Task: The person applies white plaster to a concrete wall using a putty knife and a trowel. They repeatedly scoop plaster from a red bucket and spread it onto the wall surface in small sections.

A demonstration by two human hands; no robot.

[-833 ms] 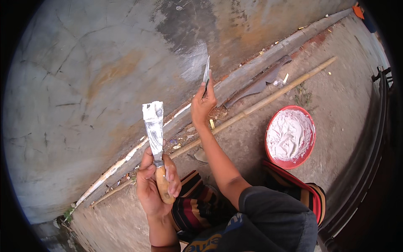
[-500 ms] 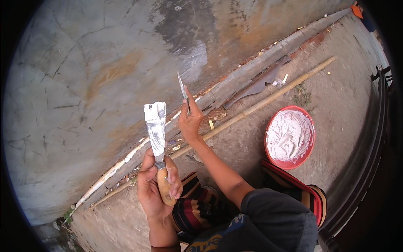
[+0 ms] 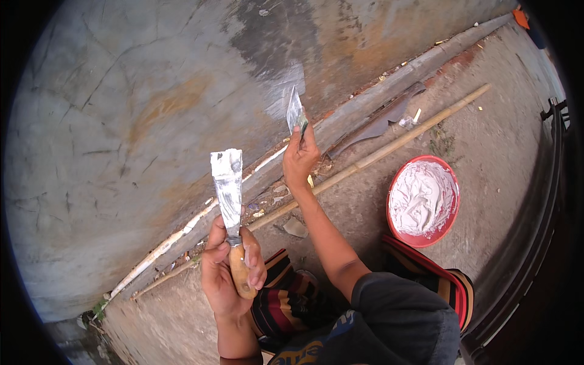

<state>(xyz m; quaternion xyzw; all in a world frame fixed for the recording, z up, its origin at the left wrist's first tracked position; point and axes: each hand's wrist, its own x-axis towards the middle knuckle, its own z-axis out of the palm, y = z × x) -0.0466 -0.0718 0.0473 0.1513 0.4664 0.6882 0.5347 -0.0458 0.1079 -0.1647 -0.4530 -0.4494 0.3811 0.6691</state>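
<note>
My left hand is wrapped round the wooden handle of a putty knife, held upright with a lump of white putty at the tip of its smeared blade. Farther forward, my right hand pinches a second, thin-bladed scraper. Its blade points at the grey wall, by a pale smeared patch below a dark stain; I cannot tell whether it touches. To the right, a red bowl on the ground holds white putty.
A long bamboo pole lies diagonally across the ground. Between it and the wall's foot rest a curved dark sheet and small debris. My knees in striped cloth are close below. A dark metal rail runs along the right edge.
My right hand has moved right and slightly forward along the wall, and its scraper has turned from edge-on to show its flat face. My left hand with the putty knife has barely moved.
</note>
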